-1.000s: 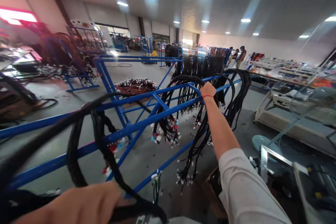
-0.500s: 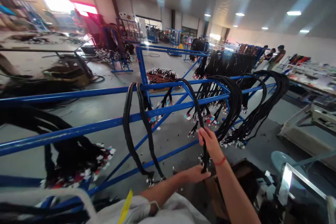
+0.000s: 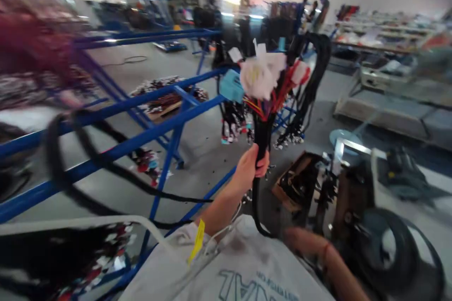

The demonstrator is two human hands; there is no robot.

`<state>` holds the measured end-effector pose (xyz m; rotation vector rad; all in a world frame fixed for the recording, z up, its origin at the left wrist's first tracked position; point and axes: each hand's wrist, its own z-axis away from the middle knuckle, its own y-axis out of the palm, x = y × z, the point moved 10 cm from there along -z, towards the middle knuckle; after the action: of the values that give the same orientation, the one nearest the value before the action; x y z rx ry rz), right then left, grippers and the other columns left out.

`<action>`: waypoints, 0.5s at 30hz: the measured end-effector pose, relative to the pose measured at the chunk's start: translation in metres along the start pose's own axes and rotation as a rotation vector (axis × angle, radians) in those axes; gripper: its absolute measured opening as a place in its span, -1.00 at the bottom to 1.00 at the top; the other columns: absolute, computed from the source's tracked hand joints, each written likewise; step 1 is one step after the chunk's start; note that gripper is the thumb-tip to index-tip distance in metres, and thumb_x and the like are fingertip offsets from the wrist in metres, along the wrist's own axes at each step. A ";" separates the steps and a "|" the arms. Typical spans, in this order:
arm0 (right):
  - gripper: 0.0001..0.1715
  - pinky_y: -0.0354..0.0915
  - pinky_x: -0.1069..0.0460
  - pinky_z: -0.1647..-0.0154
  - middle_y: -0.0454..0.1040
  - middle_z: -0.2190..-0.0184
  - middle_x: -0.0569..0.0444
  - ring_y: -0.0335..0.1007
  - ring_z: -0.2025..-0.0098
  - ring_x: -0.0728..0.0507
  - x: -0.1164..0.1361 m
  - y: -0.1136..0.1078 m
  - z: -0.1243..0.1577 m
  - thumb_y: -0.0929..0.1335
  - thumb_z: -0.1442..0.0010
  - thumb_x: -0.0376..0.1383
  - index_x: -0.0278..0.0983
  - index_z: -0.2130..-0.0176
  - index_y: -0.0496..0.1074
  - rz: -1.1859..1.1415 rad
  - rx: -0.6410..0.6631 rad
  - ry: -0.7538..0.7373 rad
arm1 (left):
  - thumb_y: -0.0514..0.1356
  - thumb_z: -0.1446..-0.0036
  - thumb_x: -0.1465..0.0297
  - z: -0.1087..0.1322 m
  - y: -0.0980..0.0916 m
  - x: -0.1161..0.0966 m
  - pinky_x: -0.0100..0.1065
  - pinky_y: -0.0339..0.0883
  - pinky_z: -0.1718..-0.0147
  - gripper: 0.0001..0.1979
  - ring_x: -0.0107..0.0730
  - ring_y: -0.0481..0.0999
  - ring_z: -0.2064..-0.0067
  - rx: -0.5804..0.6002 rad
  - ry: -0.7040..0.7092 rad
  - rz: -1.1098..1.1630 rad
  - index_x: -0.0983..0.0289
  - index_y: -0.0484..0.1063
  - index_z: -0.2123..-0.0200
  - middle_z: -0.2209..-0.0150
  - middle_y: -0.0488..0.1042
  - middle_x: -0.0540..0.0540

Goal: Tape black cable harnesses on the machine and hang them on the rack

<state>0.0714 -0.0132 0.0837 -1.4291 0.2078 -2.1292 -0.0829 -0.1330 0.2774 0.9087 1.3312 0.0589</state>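
My left hand [image 3: 249, 167] is closed around a black-sleeved wiring harness [image 3: 262, 143] and holds it upright in front of my chest. At its top end, loose red, orange and purple wires fan out into white, red and light-blue connectors [image 3: 259, 75]. Below the fist, the sleeve bends down toward my right hand [image 3: 305, 241], which is low on the right and smeared by motion. Its fingers do not show clearly, so whether it grips the lower part of the harness cannot be made out.
A blue rail rack [image 3: 141, 146] runs along my left, with black harnesses [image 3: 88, 150] draped over it. More harnesses [image 3: 314, 75] hang at its far end. A cardboard box [image 3: 286, 197] stands on the floor at right. People [image 3: 319, 14] are at the back, near long tables.
My left hand has risen with the harness end, bringing its connectors up before the camera. The harness has left the rail. My right hand has dropped down to the right. The view has turned right.
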 end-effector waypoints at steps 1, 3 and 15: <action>-0.38 0.36 -0.20 0.02 0.53 0.17 -0.13 0.47 0.08 -0.31 0.009 -0.017 0.010 0.41 0.12 0.16 -0.20 0.20 0.51 -0.103 -0.027 -0.011 | 0.13 -0.21 -0.05 0.000 0.032 0.035 -0.57 -0.22 0.74 -0.49 -0.66 -0.09 0.70 0.132 -0.139 -0.033 0.27 0.21 0.49 0.64 -0.04 -0.16; -0.20 0.34 -0.19 -0.01 0.48 0.06 -0.14 0.41 0.00 -0.28 0.038 -0.063 0.030 0.40 0.12 0.26 -0.23 0.09 0.47 -0.445 -0.133 -0.163 | 0.11 -0.20 -0.09 0.015 0.097 0.103 -0.56 -0.24 0.74 -0.45 -0.66 -0.08 0.69 0.436 -0.417 -0.033 0.27 0.18 0.54 0.65 -0.02 -0.15; -0.64 -0.05 0.14 0.71 -0.01 0.62 0.32 -0.19 0.72 0.09 0.024 -0.192 0.229 0.40 -0.13 0.03 -0.14 0.31 0.28 -1.094 -1.275 -0.725 | 0.28 0.03 -0.13 0.141 0.228 0.258 -0.52 -0.27 0.74 -0.45 -0.65 -0.15 0.70 1.180 -1.137 0.081 0.25 0.29 0.36 0.63 0.00 -0.18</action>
<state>0.1986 0.1743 0.2799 -3.5998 0.6824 -1.9117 0.2129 0.0787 0.2001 1.5946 0.1290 -1.1239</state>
